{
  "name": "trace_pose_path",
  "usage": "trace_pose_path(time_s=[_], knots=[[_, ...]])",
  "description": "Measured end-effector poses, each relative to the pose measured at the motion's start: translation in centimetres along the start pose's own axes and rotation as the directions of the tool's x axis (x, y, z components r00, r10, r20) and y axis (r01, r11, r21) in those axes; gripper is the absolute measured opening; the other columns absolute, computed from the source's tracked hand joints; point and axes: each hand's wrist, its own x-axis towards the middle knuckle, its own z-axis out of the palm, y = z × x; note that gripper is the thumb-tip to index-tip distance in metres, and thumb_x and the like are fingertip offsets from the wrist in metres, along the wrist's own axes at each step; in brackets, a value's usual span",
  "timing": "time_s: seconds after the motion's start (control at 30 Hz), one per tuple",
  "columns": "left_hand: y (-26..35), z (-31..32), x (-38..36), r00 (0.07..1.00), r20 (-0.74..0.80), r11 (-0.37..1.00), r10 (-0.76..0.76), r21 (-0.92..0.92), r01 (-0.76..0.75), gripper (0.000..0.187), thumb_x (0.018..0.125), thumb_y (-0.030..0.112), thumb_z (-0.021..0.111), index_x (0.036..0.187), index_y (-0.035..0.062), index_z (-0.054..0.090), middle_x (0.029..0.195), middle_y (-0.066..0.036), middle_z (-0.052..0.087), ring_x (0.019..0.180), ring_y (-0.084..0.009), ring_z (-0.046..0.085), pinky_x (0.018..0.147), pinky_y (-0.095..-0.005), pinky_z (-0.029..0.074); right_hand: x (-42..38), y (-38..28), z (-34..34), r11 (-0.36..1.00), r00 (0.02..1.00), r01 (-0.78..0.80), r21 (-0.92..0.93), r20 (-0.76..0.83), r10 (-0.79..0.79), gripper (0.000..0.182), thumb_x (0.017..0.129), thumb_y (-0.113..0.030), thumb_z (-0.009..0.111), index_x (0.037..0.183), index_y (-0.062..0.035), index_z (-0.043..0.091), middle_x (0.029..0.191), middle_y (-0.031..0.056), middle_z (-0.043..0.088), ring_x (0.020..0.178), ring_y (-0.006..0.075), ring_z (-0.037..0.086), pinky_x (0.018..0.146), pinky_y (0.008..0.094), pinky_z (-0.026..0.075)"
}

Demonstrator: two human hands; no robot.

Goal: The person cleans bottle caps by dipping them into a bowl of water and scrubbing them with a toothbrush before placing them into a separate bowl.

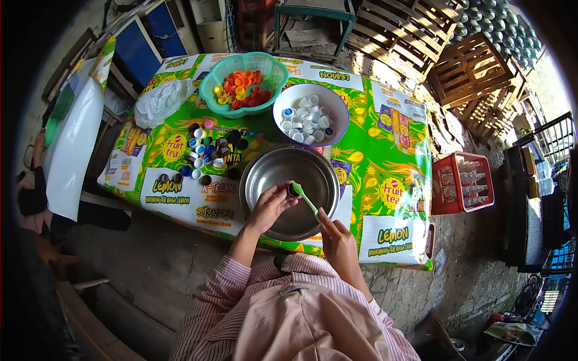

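Over a round metal bowl (253, 180), my left hand (273, 206) pinches a small dark cap (292, 192). My right hand (339, 242) grips the handle of a green brush (307, 199), whose head touches the cap. Behind the metal bowl stands a white bowl (341, 114) with white caps in it. A teal basket (208, 84) holds red, orange and yellow caps. Black, blue and white loose caps (208, 150) lie on the patterned table cover (180, 207), left of the metal bowl.
A crumpled clear plastic bag (161, 104) lies at the table's back left. On the floor to the right stands a red crate (444, 180) with several items in it. Wooden pallets (475, 69) are at the back right. Another person's arm (37, 153) shows at the far left.
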Motion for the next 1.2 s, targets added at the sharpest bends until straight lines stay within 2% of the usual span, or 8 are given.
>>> trace_pose_path(time_s=[0.47, 0.7, 0.73, 0.87, 0.93, 1.03, 1.2], knots=[[0.4, 0.0, 0.3, 0.999, -0.053, 0.998, -0.007, 0.061, 0.01, 0.031, 0.098, 0.015, 0.04, 0.126, 0.0042, 0.046, 0.121, -0.01, 0.054, 0.112, -0.0204, 0.053, 0.095, -0.0318, 0.044, 0.3, 0.1, -0.2, 1.0, 0.999, -0.011, 0.002, -0.038, 0.011, 0.045, 0.083, -0.007, 0.06, 0.126, -0.0182, 0.054, 0.068, 0.0121, 0.054, 0.053, 0.029, 0.055, 0.049, 0.0396, 0.044], [1.0, 0.8, 0.2, 0.997, -0.076, 0.999, 0.016, 0.046, -0.012, 0.03, 0.097, 0.015, 0.042, 0.123, 0.0033, 0.049, 0.115, -0.009, 0.057, 0.106, -0.0191, 0.057, 0.092, -0.0303, 0.046, 0.3, 0.6, 0.3, 1.0, 0.999, 0.012, 0.013, -0.036, -0.012, 0.044, 0.083, -0.006, 0.059, 0.126, -0.0159, 0.053, 0.067, 0.0117, 0.053, 0.052, 0.0277, 0.054, 0.049, 0.0396, 0.043], [1.0, 0.8, 0.1, 0.996, -0.087, 0.998, 0.001, 0.06, 0.004, 0.028, 0.097, 0.015, 0.044, 0.122, 0.0033, 0.05, 0.113, -0.007, 0.058, 0.102, -0.0175, 0.059, 0.09, -0.0294, 0.047, 0.4, 0.5, 0.1, 1.0, 0.999, -0.007, -0.028, -0.033, 0.006, 0.044, 0.083, -0.007, 0.059, 0.126, -0.0161, 0.053, 0.067, 0.0117, 0.053, 0.052, 0.0278, 0.055, 0.049, 0.0398, 0.043], [0.7, 0.5, 0.3, 0.994, -0.109, 0.999, -0.013, 0.039, 0.017, 0.027, 0.096, 0.015, 0.045, 0.12, 0.0029, 0.05, 0.112, -0.008, 0.058, 0.103, -0.0181, 0.059, 0.09, -0.0293, 0.048, 0.4, 0.3, 0.1, 1.0, 0.999, -0.016, -0.022, -0.047, 0.015, 0.045, 0.083, -0.007, 0.059, 0.127, -0.0164, 0.053, 0.068, 0.0124, 0.054, 0.053, 0.0286, 0.055, 0.049, 0.0403, 0.044], [0.7, 0.5, 0.4, 0.994, -0.105, 1.0, -0.006, -0.006, 0.005, 0.027, 0.096, 0.016, 0.045, 0.119, 0.0025, 0.051, 0.111, -0.008, 0.058, 0.104, -0.0192, 0.058, 0.09, -0.0294, 0.048, 0.2, 0.0, 0.3, 1.0, 1.0, 0.015, 0.014, 0.004, -0.015, 0.045, 0.084, -0.006, 0.058, 0.127, -0.0162, 0.052, 0.07, 0.0135, 0.055, 0.054, 0.0298, 0.056, 0.05, 0.0407, 0.044], [0.8, 0.7, 0.3, 0.994, -0.108, 0.999, -0.014, 0.04, 0.018, 0.027, 0.096, 0.015, 0.046, 0.119, 0.0023, 0.051, 0.111, -0.008, 0.058, 0.104, -0.0198, 0.058, 0.091, -0.0297, 0.048, 0.5, 0.3, 0.5, 0.999, 0.999, -0.036, 0.028, -0.02, 0.036, 0.045, 0.084, -0.007, 0.058, 0.128, -0.0162, 0.051, 0.072, 0.0143, 0.056, 0.056, 0.0313, 0.057, 0.051, 0.0413, 0.044], [0.9, 0.7, 0.4, 0.995, -0.097, 1.0, -0.021, -0.005, 0.02, 0.027, 0.096, 0.016, 0.046, 0.119, 0.0022, 0.05, 0.112, -0.009, 0.058, 0.104, -0.0207, 0.058, 0.091, -0.0308, 0.047, 0.5, 0.3, 0.6, 0.997, 1.0, -0.004, 0.073, -0.016, 0.005, 0.046, 0.084, -0.007, 0.058, 0.129, -0.0162, 0.05, 0.071, 0.015, 0.056, 0.057, 0.032, 0.057, 0.052, 0.0416, 0.044]])
